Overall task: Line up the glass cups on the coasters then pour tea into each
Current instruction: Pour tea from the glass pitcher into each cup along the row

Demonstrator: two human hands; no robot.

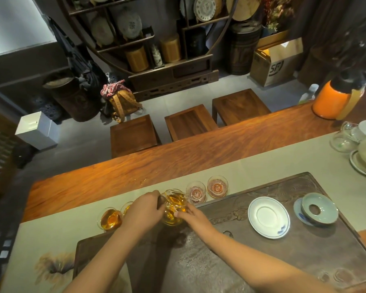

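Observation:
A row of small glass cups stands along the grey table runner [262, 166]. The leftmost cup [110, 218] holds amber tea. A second cup [126, 208] beside it also shows tea and is partly hidden by my left hand [143, 210]. Two empty cups [195, 192] [217, 186] sit on pink coasters to the right. Between them I hold a glass pitcher [174, 207] of amber tea. My left hand grips its side and dark handle. My right hand [193, 214] steadies it from the right with the fingertips.
A dark carved tea tray [241, 261] fills the near table. On it are a white saucer [268, 216] and a pale blue strainer bowl [318, 210]. Spare glassware [344, 138] and an orange thermos [330, 102] stand far right. Three wooden stools [188, 123] stand beyond the table.

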